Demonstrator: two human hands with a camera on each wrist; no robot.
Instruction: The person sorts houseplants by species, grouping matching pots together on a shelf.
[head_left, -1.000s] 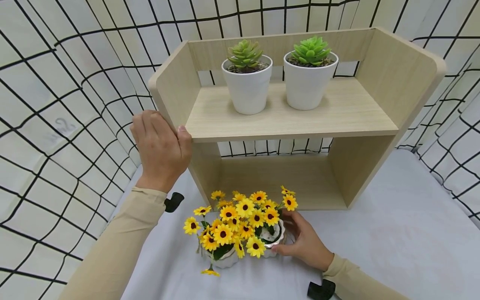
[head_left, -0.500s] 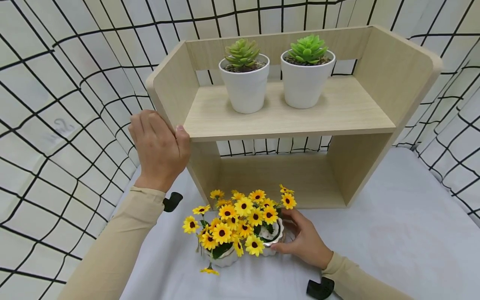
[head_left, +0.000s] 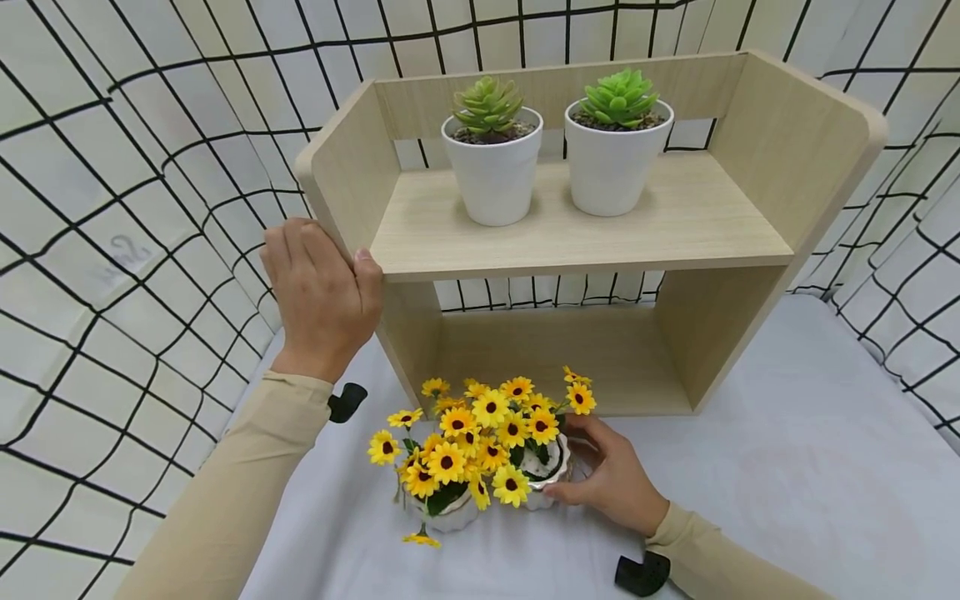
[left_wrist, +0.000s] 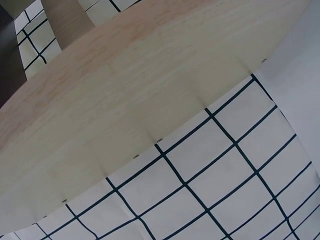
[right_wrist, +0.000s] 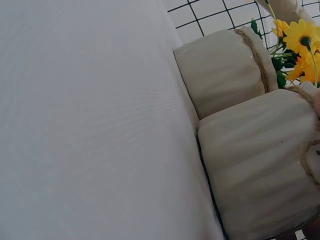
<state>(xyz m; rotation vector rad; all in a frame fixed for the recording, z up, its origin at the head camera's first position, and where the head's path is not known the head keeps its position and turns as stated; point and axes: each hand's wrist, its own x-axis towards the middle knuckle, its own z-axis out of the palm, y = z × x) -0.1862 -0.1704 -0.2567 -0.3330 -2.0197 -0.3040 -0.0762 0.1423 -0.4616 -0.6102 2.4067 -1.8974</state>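
My left hand (head_left: 322, 292) grips the left side panel of a pale wooden two-tier shelf (head_left: 585, 246), thumb at the front edge of its upper board. In the left wrist view a wooden panel (left_wrist: 125, 100) fills much of the picture. My right hand (head_left: 615, 483) holds the right-hand flower pot (head_left: 556, 468) by its side, thumb in front and fingers behind. Beside it stands a second white flower pot (head_left: 453, 518); yellow flowers (head_left: 457, 423) spread over both. Seen from the right wrist, the nearer pot (right_wrist: 255, 165) has twine round its top and rests on the white cloth.
Two succulents in white pots, one on the left (head_left: 495, 179) and one on the right (head_left: 615, 171), stand on the upper board. Black wire mesh (head_left: 150, 208) surrounds the work area at the back and sides. White cloth (head_left: 810, 467) covers the surface below.
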